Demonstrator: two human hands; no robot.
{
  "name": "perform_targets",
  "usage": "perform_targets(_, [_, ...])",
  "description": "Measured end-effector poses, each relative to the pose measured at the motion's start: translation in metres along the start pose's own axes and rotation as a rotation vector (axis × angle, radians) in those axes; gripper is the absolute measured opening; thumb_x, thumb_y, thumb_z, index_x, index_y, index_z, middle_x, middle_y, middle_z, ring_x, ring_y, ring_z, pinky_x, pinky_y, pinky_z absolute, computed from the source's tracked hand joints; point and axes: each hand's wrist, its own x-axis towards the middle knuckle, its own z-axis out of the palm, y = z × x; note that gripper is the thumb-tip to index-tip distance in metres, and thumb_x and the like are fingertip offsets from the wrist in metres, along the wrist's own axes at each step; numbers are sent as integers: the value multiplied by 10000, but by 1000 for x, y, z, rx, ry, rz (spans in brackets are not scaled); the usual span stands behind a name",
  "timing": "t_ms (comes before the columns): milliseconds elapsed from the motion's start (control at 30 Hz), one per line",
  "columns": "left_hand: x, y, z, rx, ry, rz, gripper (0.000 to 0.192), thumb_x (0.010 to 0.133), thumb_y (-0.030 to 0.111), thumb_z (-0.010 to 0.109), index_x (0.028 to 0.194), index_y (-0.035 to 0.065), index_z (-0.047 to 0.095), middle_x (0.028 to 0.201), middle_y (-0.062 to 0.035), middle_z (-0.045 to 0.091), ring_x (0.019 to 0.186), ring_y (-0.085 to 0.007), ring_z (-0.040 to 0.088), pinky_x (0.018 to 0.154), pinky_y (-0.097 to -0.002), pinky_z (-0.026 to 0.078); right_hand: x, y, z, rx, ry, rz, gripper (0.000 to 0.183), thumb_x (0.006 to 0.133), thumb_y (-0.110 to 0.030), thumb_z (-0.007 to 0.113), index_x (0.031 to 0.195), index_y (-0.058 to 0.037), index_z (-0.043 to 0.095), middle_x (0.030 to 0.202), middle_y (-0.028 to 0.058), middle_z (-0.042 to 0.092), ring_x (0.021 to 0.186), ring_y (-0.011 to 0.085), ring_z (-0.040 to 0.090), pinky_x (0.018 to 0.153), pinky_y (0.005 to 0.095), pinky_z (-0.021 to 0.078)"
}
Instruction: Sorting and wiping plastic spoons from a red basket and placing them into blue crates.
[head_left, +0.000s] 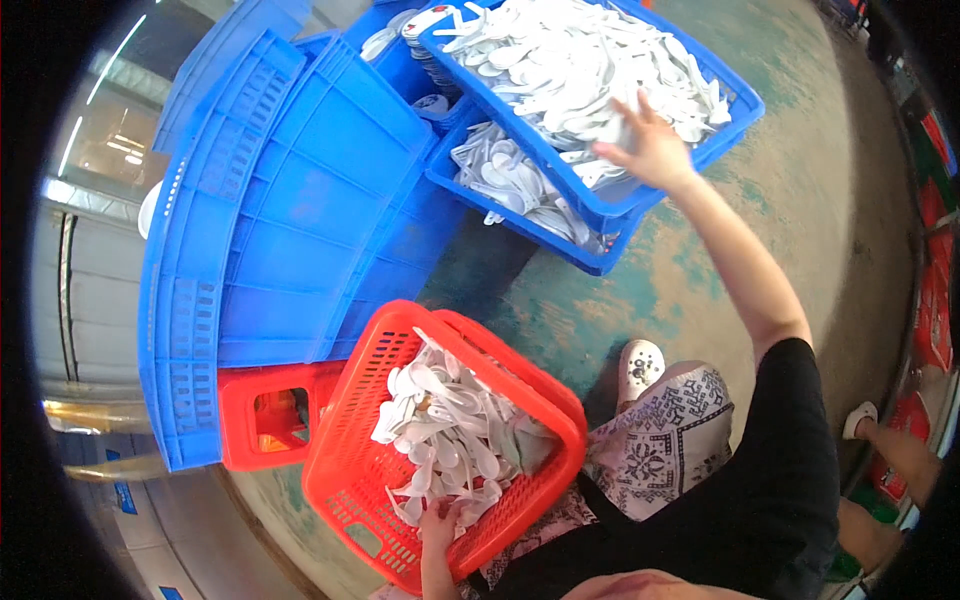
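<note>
White spoons (570, 67) fill a blue plastic crate (525, 142) at the top. Over the crate's near right part, my right hand (651, 146) is spread with its fingers apart, at or just above the spoons. A red plastic basket (352, 480) leans tilted by my lap, with a heap of white spoons (450, 427) inside. At the basket's lower end, my left hand (439, 525) reaches in among the spoons. Its fingertips are partly hidden, so whether it grips one is unclear.
Below the full crate sits another blue crate (517, 232) of spoons. Large blue crates (315, 202) stand at the left above a red plastic stool (262, 375). Stacked dishes (431, 60) are in a blue bin. Another person's legs (892, 450) show at the right edge.
</note>
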Motion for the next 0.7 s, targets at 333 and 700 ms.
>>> perform_targets(333, [3, 0, 0, -144, -26, -16, 249, 772, 170, 608, 942, 4, 536, 769, -52, 572, 667, -113, 533, 577, -238, 442, 70, -47, 25, -25, 39, -18, 505, 678, -440, 562, 1152, -290, 476, 1317, 50, 296, 1075, 404, 396, 866, 482, 372])
perform_targets(700, [3, -2, -7, -59, 53, 50, 299, 741, 193, 626, 960, 6, 546, 810, -90, 573, 718, -174, 558, 628, -280, 462, 52, -31, 10, -221, 8, -20, 480, 743, -442, 496, 1187, -267, 439, 1289, 70, 338, 1126, 290, 381, 929, 540, 250])
